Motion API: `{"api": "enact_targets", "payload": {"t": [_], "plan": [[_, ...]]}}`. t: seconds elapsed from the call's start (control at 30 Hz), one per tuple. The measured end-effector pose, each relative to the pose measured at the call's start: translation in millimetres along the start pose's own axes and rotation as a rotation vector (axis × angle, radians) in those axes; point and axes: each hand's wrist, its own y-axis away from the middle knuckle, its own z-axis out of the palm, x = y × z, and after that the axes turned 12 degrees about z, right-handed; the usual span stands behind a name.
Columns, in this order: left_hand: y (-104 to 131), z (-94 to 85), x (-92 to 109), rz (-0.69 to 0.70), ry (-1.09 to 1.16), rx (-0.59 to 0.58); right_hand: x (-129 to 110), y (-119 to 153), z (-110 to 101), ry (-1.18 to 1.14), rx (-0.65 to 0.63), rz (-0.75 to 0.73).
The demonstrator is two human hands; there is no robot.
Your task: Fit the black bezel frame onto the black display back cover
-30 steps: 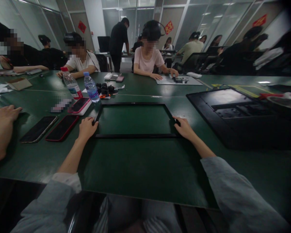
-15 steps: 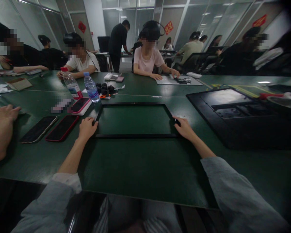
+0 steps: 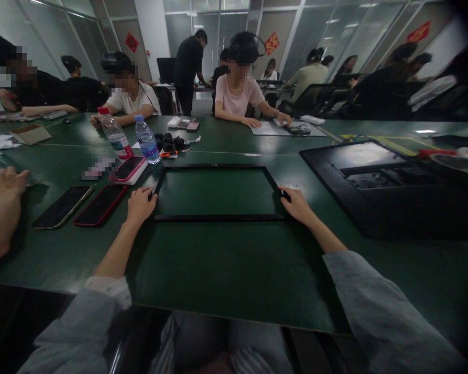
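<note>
A thin black rectangular frame (image 3: 218,218) is held level over the green table (image 3: 226,270), whose top shows through its opening. My left hand (image 3: 140,205) is closed around the frame's left side, and my right hand (image 3: 295,204) grips its right side. Whether the frame touches the table cannot be made out. Two phones lie left of my left hand, a dark one (image 3: 63,206) and one with a red edge (image 3: 101,205). Behind them a pink-edged phone (image 3: 130,170) rests on a white box.
Two bottles (image 3: 117,136) (image 3: 147,140) stand behind the phones, beside small black parts (image 3: 172,143). A large black panel (image 3: 386,192) lies at the right. A neighbour's hands (image 3: 5,182) rest at the left edge. Across the table a person in pink (image 3: 239,93) handles something on a white sheet.
My hands and the frame have hardly moved. Across the table, the person in pink has shifted a hand slightly over the items on the sheet.
</note>
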Motion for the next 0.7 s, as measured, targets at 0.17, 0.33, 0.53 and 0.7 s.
{"api": "enact_targets", "payload": {"t": [0.17, 0.33, 0.53, 0.7], "plan": [[0.3, -0.8, 1.4, -0.015, 0.012, 0.001, -1.3, -0.9, -5.8, -0.139, -0.06, 0.086], [0.4, -1.2, 2.4, -0.02, 0.002, -0.013, -2.5, 0.9, -8.5, -0.21, -0.099, 0.157], [-0.6, -1.3, 2.2, -0.02, -0.026, -0.032, 4.4, -0.8, -5.0, -0.153, -0.082, 0.08], [-0.8, -3.3, 3.9, -0.029, -0.025, -0.057, 11.2, -2.9, -0.8, -0.115, -0.042, 0.05]]}}
